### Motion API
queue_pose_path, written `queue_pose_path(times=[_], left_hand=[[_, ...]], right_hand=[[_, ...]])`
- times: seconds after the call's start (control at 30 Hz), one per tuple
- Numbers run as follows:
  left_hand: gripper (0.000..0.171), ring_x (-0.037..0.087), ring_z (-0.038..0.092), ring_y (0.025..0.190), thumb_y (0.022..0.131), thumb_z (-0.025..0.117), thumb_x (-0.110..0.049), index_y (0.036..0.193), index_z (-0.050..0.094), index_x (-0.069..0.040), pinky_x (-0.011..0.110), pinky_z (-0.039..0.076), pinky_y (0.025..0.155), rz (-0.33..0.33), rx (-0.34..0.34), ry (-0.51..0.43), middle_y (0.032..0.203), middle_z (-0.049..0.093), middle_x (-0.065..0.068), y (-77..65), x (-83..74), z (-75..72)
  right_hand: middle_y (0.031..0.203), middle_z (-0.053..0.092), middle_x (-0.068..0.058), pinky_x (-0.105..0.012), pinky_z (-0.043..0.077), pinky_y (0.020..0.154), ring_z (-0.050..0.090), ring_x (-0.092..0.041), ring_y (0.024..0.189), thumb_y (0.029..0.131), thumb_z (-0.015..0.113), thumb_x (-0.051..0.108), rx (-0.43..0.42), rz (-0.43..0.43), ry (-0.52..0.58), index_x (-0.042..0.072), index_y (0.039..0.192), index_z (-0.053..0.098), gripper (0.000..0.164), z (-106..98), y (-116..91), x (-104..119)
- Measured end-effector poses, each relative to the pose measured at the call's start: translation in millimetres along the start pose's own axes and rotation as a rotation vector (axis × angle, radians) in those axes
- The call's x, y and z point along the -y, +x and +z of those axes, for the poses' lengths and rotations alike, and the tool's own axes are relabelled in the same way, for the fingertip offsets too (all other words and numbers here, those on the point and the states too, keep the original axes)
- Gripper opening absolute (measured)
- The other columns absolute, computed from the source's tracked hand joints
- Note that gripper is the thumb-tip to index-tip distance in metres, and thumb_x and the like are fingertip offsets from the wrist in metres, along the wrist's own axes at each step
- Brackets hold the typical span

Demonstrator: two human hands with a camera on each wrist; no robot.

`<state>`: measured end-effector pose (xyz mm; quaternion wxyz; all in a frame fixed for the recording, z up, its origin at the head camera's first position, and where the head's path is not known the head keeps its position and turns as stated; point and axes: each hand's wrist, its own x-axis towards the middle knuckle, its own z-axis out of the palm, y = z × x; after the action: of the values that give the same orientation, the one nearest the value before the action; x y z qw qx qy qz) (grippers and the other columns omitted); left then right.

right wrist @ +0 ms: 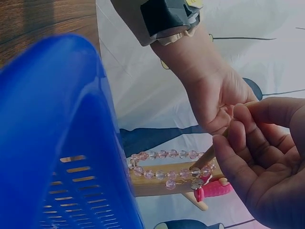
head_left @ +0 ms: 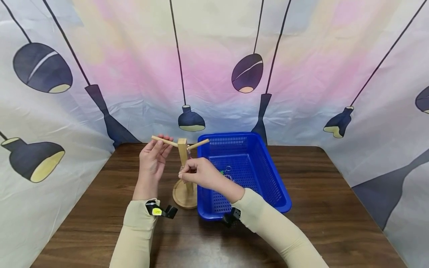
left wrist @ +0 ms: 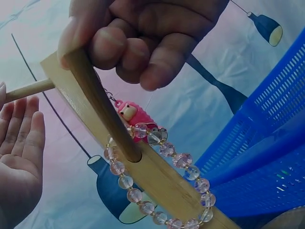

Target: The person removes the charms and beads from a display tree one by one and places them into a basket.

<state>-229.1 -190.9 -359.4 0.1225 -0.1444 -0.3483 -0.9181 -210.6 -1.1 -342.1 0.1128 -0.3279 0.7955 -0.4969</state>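
Brown wood-grain bench | pastel cloth wall printed with dark lamps | wrist's yellow label: unreadable | bracelet round lower peg of wooden stand, beside blue basket | right hand: fingers pinching lower peg's end | left hand: fingers pinching upper peg

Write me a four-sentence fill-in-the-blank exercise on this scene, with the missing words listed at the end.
1. In the head view, the plastic basket is coloured ____.
2. The wooden stand rests on a base whose shape is ____.
3. The beaded bracelet hangs on the peg pinched by the person's ____ grip.
4. The small animal charm is mostly ____.

Missing words: blue; round; right; pink.
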Motion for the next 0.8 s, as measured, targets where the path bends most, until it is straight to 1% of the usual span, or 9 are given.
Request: queue_pose_path(times=[0.07, 0.23, 0.33, 0.43, 0.6, 0.8], left_hand=[[0.008, 0.014, 0.078, 0.092, 0.096, 0.068, -0.004, 0.099, 0.076, -0.004, 0.021, 0.065, 0.084, 0.008, -0.013, 0.006, 0.091, 0.079, 0.006, -0.7, -0.1, 1.6], [0.008, 0.012, 0.078, 0.089, 0.095, 0.069, -0.004, 0.093, 0.077, -0.006, 0.022, 0.065, 0.086, 0.027, -0.056, 0.077, 0.088, 0.078, 0.003, -1.5, -0.7, 7.0], [0.01, 0.012, 0.077, 0.087, 0.095, 0.069, -0.003, 0.09, 0.076, -0.006, 0.021, 0.065, 0.084, 0.044, -0.103, 0.13, 0.086, 0.077, 0.003, -1.0, -0.2, 11.2], [0.012, 0.011, 0.077, 0.085, 0.096, 0.067, -0.001, 0.088, 0.074, -0.006, 0.021, 0.066, 0.082, 0.06, -0.131, 0.178, 0.085, 0.076, 0.003, -1.5, 0.0, 14.2], [0.018, 0.009, 0.077, 0.083, 0.098, 0.063, 0.002, 0.089, 0.074, -0.008, 0.019, 0.065, 0.08, 0.084, -0.134, 0.262, 0.085, 0.075, 0.001, -2.1, 0.5, 16.0], [0.018, 0.009, 0.076, 0.082, 0.098, 0.064, 0.003, 0.088, 0.073, -0.008, 0.02, 0.066, 0.08, 0.115, -0.15, 0.295, 0.083, 0.074, 0.001, -2.6, 0.2, 16.4]], right_hand=[[0.094, 0.075, -0.02, -0.012, 0.046, 0.06, 0.057, 0.0, 0.07, 0.097, 0.069, 0.009, 0.003, -0.003, -0.004, -0.002, 0.097, 0.075, 0.012, 0, 1, 0], [0.092, 0.075, -0.019, -0.012, 0.046, 0.059, 0.057, -0.001, 0.069, 0.097, 0.069, 0.009, 0.009, -0.002, -0.012, -0.001, 0.096, 0.075, 0.012, 0, 2, -1], [0.092, 0.075, -0.019, -0.012, 0.048, 0.06, 0.058, 0.0, 0.07, 0.098, 0.069, 0.009, 0.012, -0.004, -0.012, -0.001, 0.096, 0.075, 0.012, 0, 1, -2], [0.093, 0.075, -0.02, -0.012, 0.05, 0.062, 0.06, 0.001, 0.071, 0.097, 0.069, 0.009, 0.013, -0.003, 0.005, -0.002, 0.096, 0.075, 0.012, -1, 1, -2], [0.093, 0.076, -0.02, -0.012, 0.053, 0.064, 0.061, 0.002, 0.072, 0.097, 0.069, 0.008, 0.009, -0.013, 0.006, -0.003, 0.095, 0.075, 0.013, -2, -2, 1], [0.094, 0.077, -0.016, -0.012, 0.051, 0.061, 0.061, 0.002, 0.071, 0.097, 0.07, 0.011, 0.021, 0.001, -0.055, 0.001, 0.095, 0.076, 0.012, -3, -1, 4]])
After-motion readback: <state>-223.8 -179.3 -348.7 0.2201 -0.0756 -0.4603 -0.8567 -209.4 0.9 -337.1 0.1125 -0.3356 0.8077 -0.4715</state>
